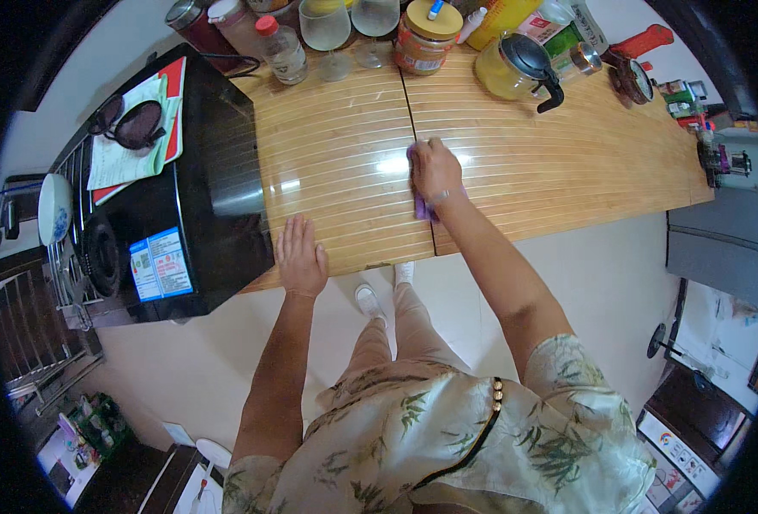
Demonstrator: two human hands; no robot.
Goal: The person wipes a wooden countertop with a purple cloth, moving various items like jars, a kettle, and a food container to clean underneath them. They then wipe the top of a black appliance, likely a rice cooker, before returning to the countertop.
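Observation:
A light wooden tabletop (345, 146) with pale stripes lies before me, split by a dark seam. My right hand (437, 176) is closed over a purple cloth (424, 206) and presses it on the wood beside the seam. Part of the cloth hangs out below the fist; the rest is hidden under my fingers. Flat on the table's near left edge rests my left hand (300, 254), fingers stretched out and holding nothing, close to the black appliance.
A black appliance (216, 128) stands left, bearing sunglasses (135, 124) and papers. Along the far edge are a red-capped bottle (285, 56), stemmed glasses (325, 30), a yellow-lidded jar (426, 43) and a teapot (516, 68). Farther right sits a small dark-rimmed round object (632, 81).

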